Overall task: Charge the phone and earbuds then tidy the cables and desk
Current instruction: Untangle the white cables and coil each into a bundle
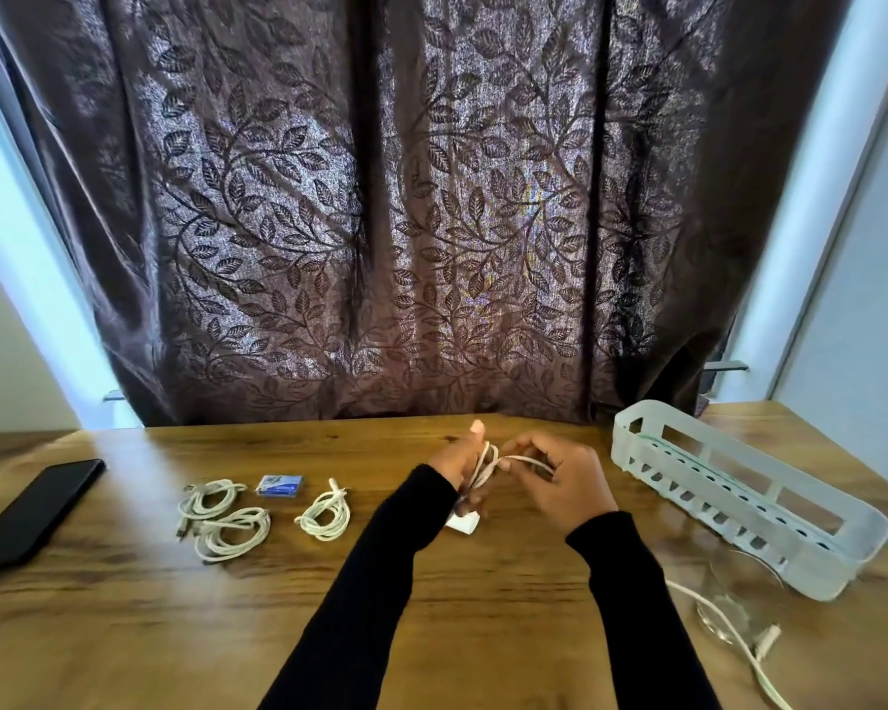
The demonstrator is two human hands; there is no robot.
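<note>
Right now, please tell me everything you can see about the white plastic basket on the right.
The long white translucent plastic basket stands upright on the brown wooden desk, at its right rear, angled from the curtain toward the near right edge. Its walls have rectangular slots above a row of smaller openings. No hands touch it. What it holds is unclear.

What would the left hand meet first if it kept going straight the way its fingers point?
Probably the brown leaf-patterned curtain behind the wooden desk. The left hand, wrapped in white cable, points up and away; depth is unclear.
</note>
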